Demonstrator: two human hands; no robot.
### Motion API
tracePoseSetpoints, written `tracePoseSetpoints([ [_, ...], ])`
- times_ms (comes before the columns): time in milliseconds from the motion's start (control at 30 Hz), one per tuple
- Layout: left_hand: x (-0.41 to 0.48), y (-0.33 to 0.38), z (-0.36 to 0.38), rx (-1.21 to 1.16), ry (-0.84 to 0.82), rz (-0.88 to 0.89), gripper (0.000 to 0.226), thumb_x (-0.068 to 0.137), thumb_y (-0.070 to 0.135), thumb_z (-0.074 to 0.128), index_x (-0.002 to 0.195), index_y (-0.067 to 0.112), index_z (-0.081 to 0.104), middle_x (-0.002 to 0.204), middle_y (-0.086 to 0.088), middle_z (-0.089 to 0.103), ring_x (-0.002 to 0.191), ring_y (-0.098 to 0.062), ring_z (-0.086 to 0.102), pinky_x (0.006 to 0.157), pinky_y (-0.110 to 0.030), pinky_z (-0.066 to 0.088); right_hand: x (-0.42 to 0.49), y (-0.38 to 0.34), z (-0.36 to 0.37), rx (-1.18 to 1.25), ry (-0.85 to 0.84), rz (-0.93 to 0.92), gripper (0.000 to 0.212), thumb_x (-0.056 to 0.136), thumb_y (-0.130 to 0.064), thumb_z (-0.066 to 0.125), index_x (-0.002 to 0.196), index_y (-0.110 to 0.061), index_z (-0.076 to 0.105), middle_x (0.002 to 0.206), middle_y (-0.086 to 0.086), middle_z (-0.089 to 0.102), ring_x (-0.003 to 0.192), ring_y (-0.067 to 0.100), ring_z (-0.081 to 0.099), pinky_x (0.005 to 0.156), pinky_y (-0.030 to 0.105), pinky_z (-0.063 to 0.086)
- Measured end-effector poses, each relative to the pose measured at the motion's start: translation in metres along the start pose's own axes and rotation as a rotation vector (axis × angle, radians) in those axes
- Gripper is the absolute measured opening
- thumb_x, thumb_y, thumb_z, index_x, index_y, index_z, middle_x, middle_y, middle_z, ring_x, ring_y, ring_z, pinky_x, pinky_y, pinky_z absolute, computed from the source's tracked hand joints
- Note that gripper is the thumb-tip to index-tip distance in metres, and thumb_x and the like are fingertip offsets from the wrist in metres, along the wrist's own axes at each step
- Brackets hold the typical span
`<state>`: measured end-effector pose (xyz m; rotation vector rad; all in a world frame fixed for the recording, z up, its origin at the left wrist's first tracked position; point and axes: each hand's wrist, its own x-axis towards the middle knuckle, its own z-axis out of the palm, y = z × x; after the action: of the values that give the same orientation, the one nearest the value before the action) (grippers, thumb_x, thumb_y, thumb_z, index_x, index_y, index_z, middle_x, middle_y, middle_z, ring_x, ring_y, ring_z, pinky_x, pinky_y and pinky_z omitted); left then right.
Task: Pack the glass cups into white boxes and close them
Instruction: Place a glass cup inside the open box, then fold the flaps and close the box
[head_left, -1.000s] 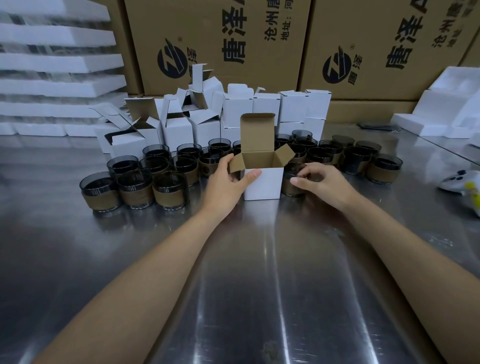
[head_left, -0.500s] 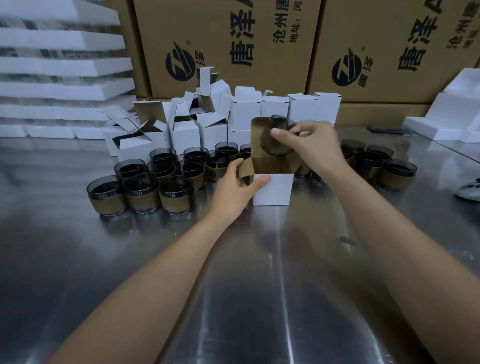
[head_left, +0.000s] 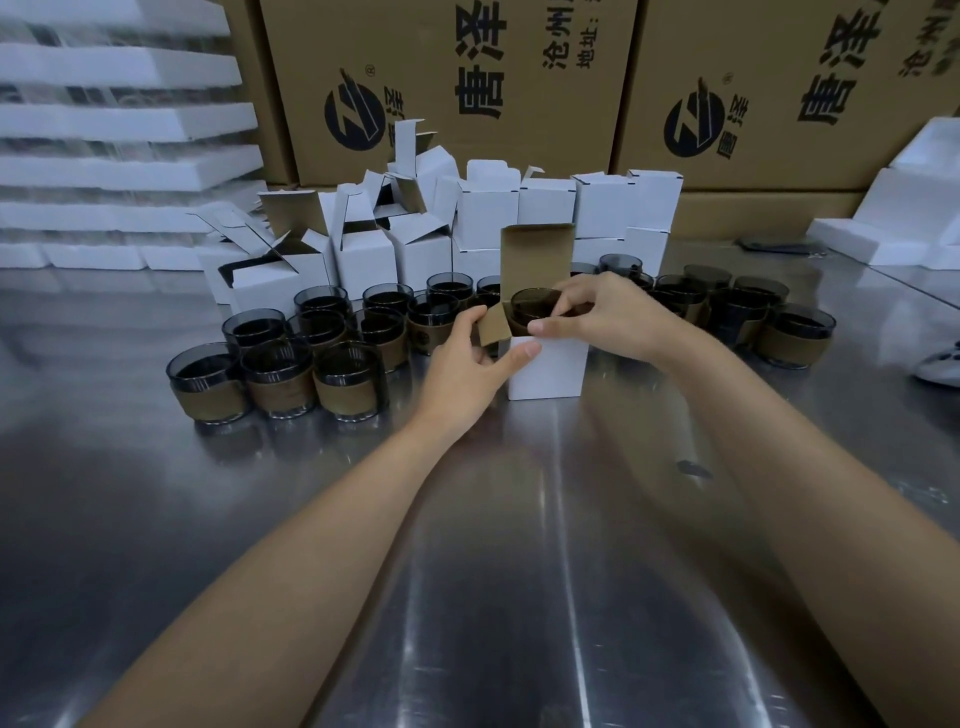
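- fingers (head_left: 569, 299) of right hand (head_left: 618, 319) pinch glass cup (head_left: 535, 307) rim, cup in open mouth of white box (head_left: 550, 371).
- left hand (head_left: 465, 366) fingers grip box's left side; box upright on worktop (head_left: 467, 571).

Table (head_left: 519, 571) open nr side of box (head_left: 550, 369) — cups (head_left: 343, 384) crowd L, R, rear.

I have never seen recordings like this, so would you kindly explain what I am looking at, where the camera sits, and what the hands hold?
There is no machine here: one camera, worn on a person's head, looks down at their two bare hands. The left hand grips an open white box standing on a steel table; the right hand holds a glass cup by its rim in the box's mouth. More cups with brown sleeves stand in rows on both sides, other white boxes behind them, and brown cartons at the back.
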<state>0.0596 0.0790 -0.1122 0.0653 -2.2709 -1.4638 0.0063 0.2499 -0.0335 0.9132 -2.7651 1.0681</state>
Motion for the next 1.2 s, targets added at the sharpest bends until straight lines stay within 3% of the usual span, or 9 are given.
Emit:
tracePoseSetpoints([
  [133, 0.001, -0.002, 0.001, 0.000, 0.006, 0.004, 0.074, 0.078, 0.055, 0.072, 0.139, 0.026, 0.041, 0.072, 0.012, 0.061, 0.059, 0.007, 0.054, 0.055, -0.005, 0.039, 0.003, 0.006, 0.003, -0.134, -0.160, -0.026, 0.034, 0.096, -0.044, 0.052, 0.088, -0.016, 0.070, 0.118, -0.010, 0.045, 0.124, 0.018, 0.035, 0.102, 0.031, 0.028],
  [267, 0.001, -0.002, 0.000, 0.004, -0.004, 0.000, 0.077, 0.078, 0.057, 0.070, 0.141, 0.026, 0.038, 0.069, -0.001, 0.060, 0.057, -0.003, 0.051, 0.054, -0.013, 0.040, 0.001, 0.013, 0.013, -0.023, -0.120, 0.017, 0.040, 0.101, -0.038, 0.044, 0.125, -0.009, 0.059, 0.098, -0.030, 0.030, 0.114, 0.000, 0.026, 0.097, 0.024, 0.022],
  [367, 0.000, -0.001, -0.001, -0.004, -0.006, 0.013, 0.076, 0.078, 0.055, 0.071, 0.141, 0.026, 0.039, 0.071, 0.000, 0.060, 0.058, -0.001, 0.051, 0.055, -0.012, 0.039, -0.004, 0.016, 0.019, -0.048, -0.074, -0.055, 0.035, 0.101, -0.032, 0.046, 0.116, -0.008, 0.065, 0.109, -0.028, 0.038, 0.124, 0.006, 0.029, 0.105, 0.026, 0.023],
  [500, -0.002, 0.002, -0.003, -0.012, 0.033, 0.050, 0.080, 0.079, 0.053, 0.072, 0.146, 0.027, 0.034, 0.093, 0.011, 0.061, 0.080, 0.001, 0.058, 0.073, -0.014, 0.044, -0.023, 0.035, 0.037, 0.227, 0.461, -0.191, 0.034, 0.099, -0.022, 0.043, 0.127, -0.010, 0.058, 0.139, 0.002, 0.036, 0.132, 0.014, 0.034, 0.114, 0.031, 0.027],
  [600, -0.006, 0.008, -0.004, -0.014, 0.130, 0.091, 0.083, 0.081, 0.050, 0.071, 0.149, 0.025, 0.029, 0.105, 0.020, 0.051, 0.082, -0.001, 0.057, 0.078, -0.017, 0.046, -0.028, 0.041, 0.033, 0.674, 0.694, 0.033, 0.048, 0.101, -0.032, 0.037, 0.145, -0.012, 0.035, 0.142, 0.004, 0.035, 0.127, 0.012, 0.043, 0.109, 0.034, 0.039],
  [800, -0.012, 0.016, -0.004, -0.022, 0.204, 0.245, 0.072, 0.088, 0.042, 0.063, 0.148, 0.019, 0.031, 0.125, 0.015, 0.055, 0.108, -0.002, 0.057, 0.086, -0.034, 0.054, -0.030, 0.044, 0.040, 0.737, 0.476, 0.042, 0.041, 0.104, -0.030, 0.032, 0.141, -0.017, 0.045, 0.136, 0.001, 0.054, 0.129, 0.014, 0.049, 0.111, 0.038, 0.038],
  [967, -0.013, 0.013, -0.001, 0.057, 0.096, 0.342, 0.068, 0.088, 0.058, 0.049, 0.147, 0.029, 0.029, 0.135, 0.024, 0.048, 0.121, 0.007, 0.048, 0.098, -0.037, 0.049, -0.032, 0.036, 0.049, 0.232, 0.338, -0.206, 0.036, 0.101, -0.021, 0.039, 0.125, -0.008, 0.063, 0.134, 0.002, 0.057, 0.128, 0.014, 0.047, 0.111, 0.027, 0.032],
  [1067, -0.013, 0.010, 0.000, 0.084, 0.054, 0.351, 0.064, 0.093, 0.056, 0.044, 0.148, 0.030, 0.028, 0.139, 0.021, 0.049, 0.127, 0.000, 0.047, 0.104, -0.038, 0.045, -0.030, 0.033, 0.051, 0.186, 0.338, -0.216, 0.030, 0.102, -0.009, 0.042, 0.123, -0.004, 0.064, 0.132, 0.006, 0.057, 0.127, 0.016, 0.047, 0.109, 0.024, 0.031],
  [1200, -0.012, 0.011, 0.001, 0.154, 0.053, 0.357, 0.048, 0.099, 0.042, 0.035, 0.142, 0.022, 0.043, 0.127, 0.015, 0.058, 0.127, -0.004, 0.044, 0.101, -0.024, 0.036, -0.030, 0.032, 0.050, 0.209, 0.330, -0.207, 0.031, 0.102, -0.006, 0.041, 0.122, -0.003, 0.064, 0.129, 0.006, 0.059, 0.125, 0.015, 0.048, 0.108, 0.018, 0.031],
])
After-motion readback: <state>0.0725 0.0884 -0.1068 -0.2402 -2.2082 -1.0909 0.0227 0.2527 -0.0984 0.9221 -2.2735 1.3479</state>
